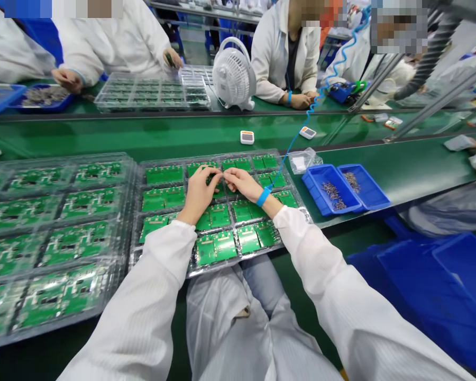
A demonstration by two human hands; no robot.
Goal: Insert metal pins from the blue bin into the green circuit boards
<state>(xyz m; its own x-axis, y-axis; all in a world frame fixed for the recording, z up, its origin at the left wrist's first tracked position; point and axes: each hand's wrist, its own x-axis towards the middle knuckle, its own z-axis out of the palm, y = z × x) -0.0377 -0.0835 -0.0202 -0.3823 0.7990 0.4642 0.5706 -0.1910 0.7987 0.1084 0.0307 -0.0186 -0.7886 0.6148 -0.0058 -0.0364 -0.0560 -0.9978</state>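
A clear plastic tray (185, 207) holding rows of green circuit boards (216, 247) lies on the bench in front of me. Over its upper middle, my left hand (200, 190) and my right hand (241, 183) meet at the fingertips. Both are closed in a pinch, and whatever sits between the fingers is too small to make out. A blue wrist strap (264, 196) with a coiled cord is around my right wrist.
More board trays (129, 211) are stacked at left. Two blue bins (307, 177) of small metal parts and a clear bag (301, 159) lie at right. A white fan (234, 76) and co-workers in white coats are across the bench, beyond a green ledge (162, 135).
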